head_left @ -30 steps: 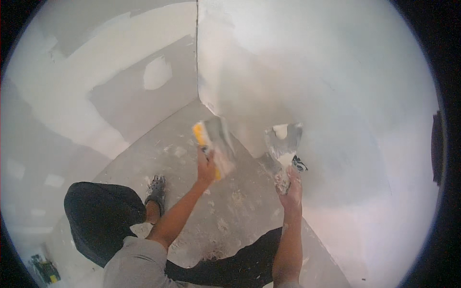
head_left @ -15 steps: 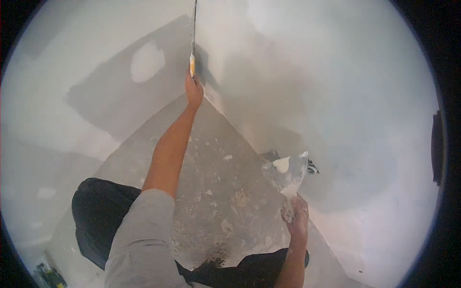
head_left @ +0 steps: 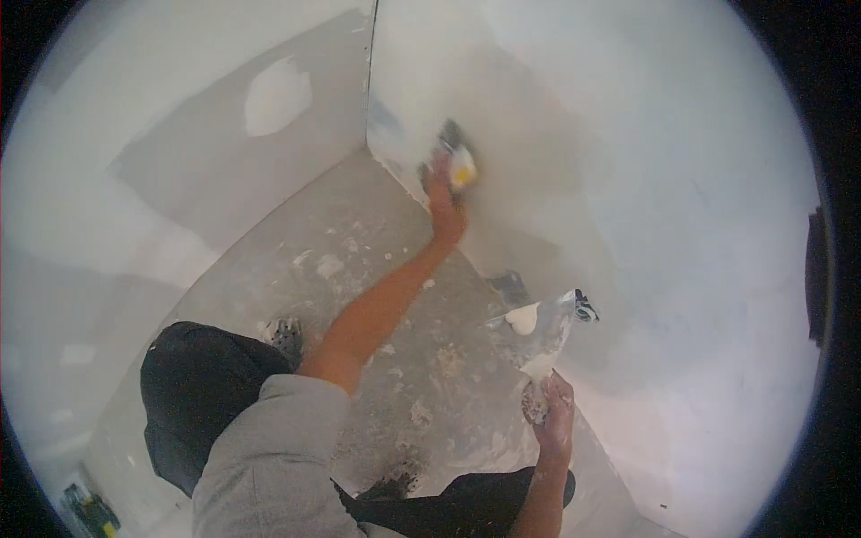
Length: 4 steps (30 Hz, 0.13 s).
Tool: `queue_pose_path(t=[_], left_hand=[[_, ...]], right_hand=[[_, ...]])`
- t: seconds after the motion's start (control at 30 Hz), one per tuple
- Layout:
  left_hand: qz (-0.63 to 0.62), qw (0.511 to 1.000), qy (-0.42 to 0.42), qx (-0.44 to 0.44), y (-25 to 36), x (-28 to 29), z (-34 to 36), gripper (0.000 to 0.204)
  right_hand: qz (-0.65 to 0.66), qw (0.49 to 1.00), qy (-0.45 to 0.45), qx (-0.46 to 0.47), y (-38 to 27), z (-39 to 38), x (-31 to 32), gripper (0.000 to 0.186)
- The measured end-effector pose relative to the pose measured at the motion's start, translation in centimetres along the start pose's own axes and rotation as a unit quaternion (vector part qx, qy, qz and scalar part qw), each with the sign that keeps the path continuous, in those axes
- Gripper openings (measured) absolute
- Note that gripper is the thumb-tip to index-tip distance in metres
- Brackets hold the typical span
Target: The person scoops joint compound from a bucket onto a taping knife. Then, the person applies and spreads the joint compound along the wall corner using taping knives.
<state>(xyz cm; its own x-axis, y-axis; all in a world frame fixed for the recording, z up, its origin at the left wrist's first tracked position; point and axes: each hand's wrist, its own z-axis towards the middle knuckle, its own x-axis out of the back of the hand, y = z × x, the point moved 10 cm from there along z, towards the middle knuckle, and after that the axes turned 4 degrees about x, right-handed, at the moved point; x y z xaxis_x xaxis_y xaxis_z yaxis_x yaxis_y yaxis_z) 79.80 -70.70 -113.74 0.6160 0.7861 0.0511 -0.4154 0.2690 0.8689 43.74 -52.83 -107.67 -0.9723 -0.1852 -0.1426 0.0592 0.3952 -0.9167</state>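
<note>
My left hand [head_left: 447,202] reaches forward to the right-hand wall [head_left: 538,206], just right of the room corner. It is closed round a small putty knife [head_left: 463,172] with a yellow and white part; motion blurs the tool, and I cannot tell whether its blade touches the wall. Lower right, my right hand [head_left: 560,408] grips the caked handle of a wide putty knife [head_left: 549,339], its blade pointing away from me. White filler [head_left: 523,319] lies in a lump on that blade, with more near the handle.
A dark crack [head_left: 369,81] runs up the corner. The left wall has a grey area [head_left: 211,152] with a white patch [head_left: 278,97]. White spots mark the grey floor [head_left: 359,260]. My dark-clothed knee [head_left: 211,394] and a speckled shoe [head_left: 286,337] are at left.
My left hand has moved from the corner crack rightward and slightly down along the right wall, taking the small putty knife with it. The right hand has stayed almost still.
</note>
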Motion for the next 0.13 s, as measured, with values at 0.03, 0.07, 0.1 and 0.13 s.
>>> queue_pose_path(t=[0.03,0.07,0.1,0.13], left_hand=[[0.005,1.0,0.002,-0.004,1.4,-0.4,-2.1,0.084],[0.055,0.998,-0.033,0.014,2.2,-1.6,-3.9,0.084],[0.105,0.992,-0.067,0.032,2.8,-2.6,-5.9,0.083],[0.105,0.992,-0.067,0.03,3.2,-2.4,-5.7,0.083]], right_hand=[[-0.012,1.0,-0.007,0.009,0.1,0.1,0.1,0.035],[-0.009,1.0,-0.012,0.01,0.0,0.2,-0.1,0.035],[-0.017,1.0,-0.022,-0.004,0.1,0.3,-0.3,0.044],[-0.026,0.999,-0.027,-0.016,-0.1,0.1,-0.4,0.052]])
